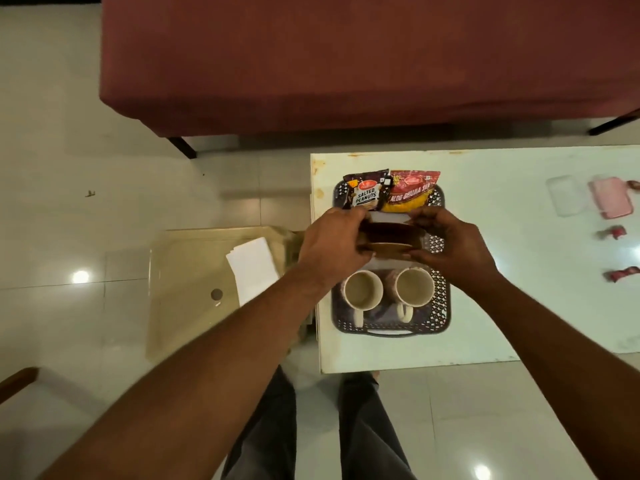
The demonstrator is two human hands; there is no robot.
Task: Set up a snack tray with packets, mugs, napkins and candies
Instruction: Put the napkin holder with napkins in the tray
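Observation:
A dark perforated tray [441, 306] rests on the left end of a white table [519, 306]. At its far end lie a salted peanuts packet [365, 194] and a red-and-yellow aloo bhujia packet [412, 194]. Two cream mugs, one left [362, 294] and one right [414, 289], stand at its near end. Over the tray's middle, my left hand [332, 242] and my right hand [450, 242] both grip a brown bowl-like dish [391, 237]; it looks like two stacked pieces. White napkin [388, 263] shows under it.
A stack of white napkins [252, 270] lies on a beige stool [187, 292] left of the table. Pink candies [611, 233] [621, 273], a pink case [609, 202] and a clear case [566, 195] lie at the table's right. A maroon sofa [346, 64] stands beyond.

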